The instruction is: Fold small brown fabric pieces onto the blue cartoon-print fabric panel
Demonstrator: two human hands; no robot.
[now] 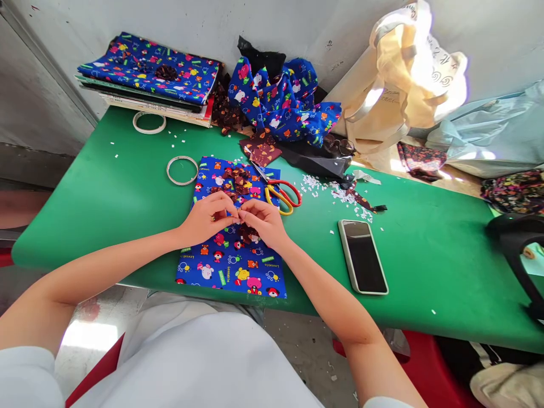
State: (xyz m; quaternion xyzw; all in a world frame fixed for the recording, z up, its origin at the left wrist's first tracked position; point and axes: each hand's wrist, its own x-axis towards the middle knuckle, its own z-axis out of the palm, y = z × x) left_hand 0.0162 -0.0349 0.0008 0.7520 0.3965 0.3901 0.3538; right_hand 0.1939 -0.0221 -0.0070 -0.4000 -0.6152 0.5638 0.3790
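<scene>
A blue cartoon-print fabric piece [229, 266] lies flat on the green table in front of me. Small brown patterned fabric scraps [238, 180] are spread on its upper half, and more lie under my fingers. Above the fabric, my left hand [210, 218] pinches with thumb and forefinger. My right hand [263, 222] pinches too, its fingertips meeting the left ones. Whatever sits between them is tiny and mostly hidden, perhaps a brown bit. Scissors with red and yellow handles [284, 195] rest beside my right hand, blades pointing away over the cloth's edge.
Two tape rolls [182, 170] lie to the left. A phone [363, 256] is at right, below white paper bits [312, 184]. Along the wall stand a stack of books and folded cloth [148, 73], crumpled blue fabric [280, 105] and a cream tote bag [382, 90].
</scene>
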